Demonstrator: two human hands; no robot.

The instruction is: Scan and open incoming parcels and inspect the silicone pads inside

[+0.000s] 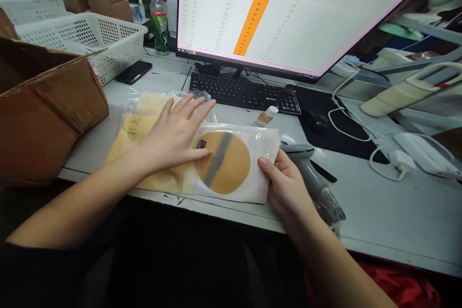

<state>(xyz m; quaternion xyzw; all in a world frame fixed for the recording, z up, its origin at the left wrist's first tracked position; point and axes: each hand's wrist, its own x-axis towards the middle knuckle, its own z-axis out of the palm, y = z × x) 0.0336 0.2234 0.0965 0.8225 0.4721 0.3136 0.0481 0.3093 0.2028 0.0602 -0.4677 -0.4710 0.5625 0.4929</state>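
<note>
A white pouch (252, 163) with a round tan puff and grey strap showing through its window lies on the desk's front edge. My right hand (285, 180) pinches the pouch's right edge, thumb on top. My left hand (176, 132) lies flat with fingers spread on a stack of clear bags holding yellow items (137, 127), its fingertips touching the pouch's left side. A grey barcode scanner (310, 173) lies just right of my right hand.
A black keyboard (245, 91) and a big monitor (288, 9) stand behind. A small bottle (265, 116) lies near the keyboard. A cardboard box (43, 106) sits at left, with white baskets (90, 38), a phone (133, 72) and a drink bottle (159, 19) behind. Mouse (314, 118) and cables lie at right.
</note>
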